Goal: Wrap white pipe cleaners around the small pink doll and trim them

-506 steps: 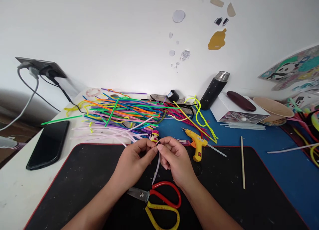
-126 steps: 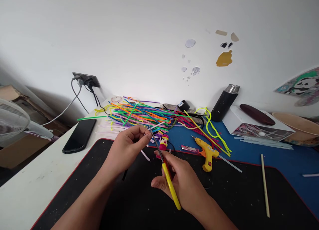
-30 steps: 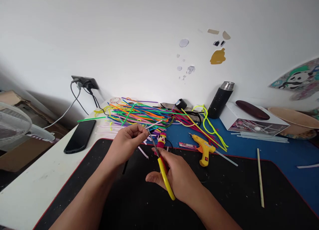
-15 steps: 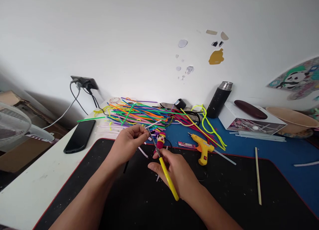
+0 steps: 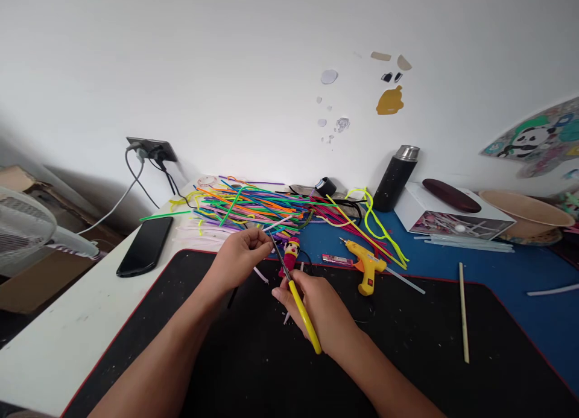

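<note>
My left hand (image 5: 242,255) pinches a thin white pipe cleaner (image 5: 277,224), whose free end points up to the right. Yellow-handled scissors (image 5: 304,318) are in my right hand (image 5: 319,306), with their blades reaching up to the fingertips of my left hand. Just behind the blades lies a small doll (image 5: 290,255) in dark pink with a yellow band and a pale face. Many coloured pipe cleaners (image 5: 253,204) are heaped behind both hands.
On the black mat (image 5: 244,370) lie small scraps and a wooden stick (image 5: 464,312). A yellow glue gun (image 5: 365,267) rests at its back edge. Further out are a phone (image 5: 145,246), a black flask (image 5: 397,178) and a white box (image 5: 452,216).
The scissor handles have swung slightly up and left, and my right thumb has moved closer to them. The whole view has shifted a little.
</note>
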### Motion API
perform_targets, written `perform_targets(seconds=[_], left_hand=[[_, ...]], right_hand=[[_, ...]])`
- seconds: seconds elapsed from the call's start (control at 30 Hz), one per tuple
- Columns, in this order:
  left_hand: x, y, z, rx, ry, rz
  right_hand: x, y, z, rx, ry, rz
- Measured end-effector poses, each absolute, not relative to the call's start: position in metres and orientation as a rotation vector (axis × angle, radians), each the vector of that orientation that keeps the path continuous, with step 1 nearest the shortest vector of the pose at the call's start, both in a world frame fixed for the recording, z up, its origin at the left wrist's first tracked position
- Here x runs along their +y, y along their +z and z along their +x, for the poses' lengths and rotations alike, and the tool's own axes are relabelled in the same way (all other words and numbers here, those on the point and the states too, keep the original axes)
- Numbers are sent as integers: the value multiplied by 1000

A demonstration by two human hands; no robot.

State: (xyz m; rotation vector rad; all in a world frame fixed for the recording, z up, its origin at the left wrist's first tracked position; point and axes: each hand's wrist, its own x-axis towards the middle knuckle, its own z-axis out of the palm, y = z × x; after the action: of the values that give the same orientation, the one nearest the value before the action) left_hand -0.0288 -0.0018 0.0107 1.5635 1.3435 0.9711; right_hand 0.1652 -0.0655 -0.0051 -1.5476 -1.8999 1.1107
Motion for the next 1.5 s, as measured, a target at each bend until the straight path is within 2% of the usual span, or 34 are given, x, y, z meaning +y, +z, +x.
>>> perform_targets(seconds=[1.5], left_hand=[[-2,10,-24,1334,974,1513]], right_hand=[[-68,-10,158,-1939,986,-1690]])
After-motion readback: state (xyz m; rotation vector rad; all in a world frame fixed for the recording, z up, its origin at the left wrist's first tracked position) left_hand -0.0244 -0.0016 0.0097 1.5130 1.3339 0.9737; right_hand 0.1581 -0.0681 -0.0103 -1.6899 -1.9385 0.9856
